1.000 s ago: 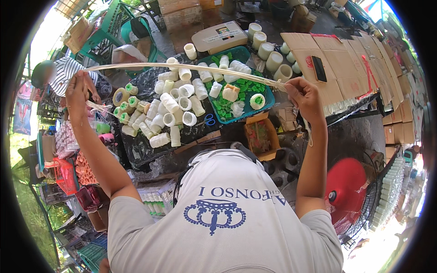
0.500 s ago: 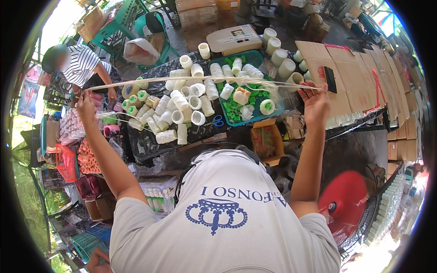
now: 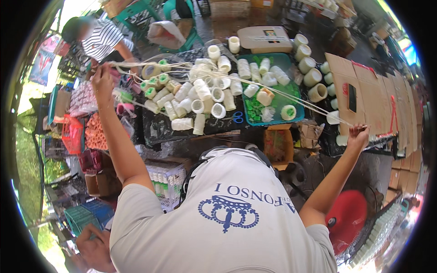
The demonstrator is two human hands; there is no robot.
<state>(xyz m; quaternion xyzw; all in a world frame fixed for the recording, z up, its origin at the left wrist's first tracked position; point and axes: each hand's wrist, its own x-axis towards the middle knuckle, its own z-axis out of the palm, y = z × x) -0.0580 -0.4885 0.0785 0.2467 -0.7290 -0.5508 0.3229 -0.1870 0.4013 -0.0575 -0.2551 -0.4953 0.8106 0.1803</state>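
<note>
A bundle of long, pale strands, like string (image 3: 291,97), stretches between my two raised hands, over the worktable. My left hand (image 3: 103,81) is closed around its left end, where the strands look thicker and looser. At the far right, my right hand (image 3: 358,134) pinches the other end, held lower than the left one. Beneath the strands lies a pile of white hollow cylinders (image 3: 201,89), some upright and some on their sides. A teal tray (image 3: 302,73) beside the pile contains green pieces and several more white cylinders. Blue-handled scissors (image 3: 238,117) rest near the tray.
A cardboard box (image 3: 265,38) sits behind the tray. Larger pale cylinders (image 3: 312,78) stand in a row, with cardboard sheets (image 3: 364,86) to their right. A red fan (image 3: 347,218) is at the lower right. Another person in a striped shirt (image 3: 102,40) is at the upper left.
My right hand has moved outward to the right and lower, and the strands now slope down toward it in separate lines. My left hand still grips its end. The whole view has shifted somewhat.
</note>
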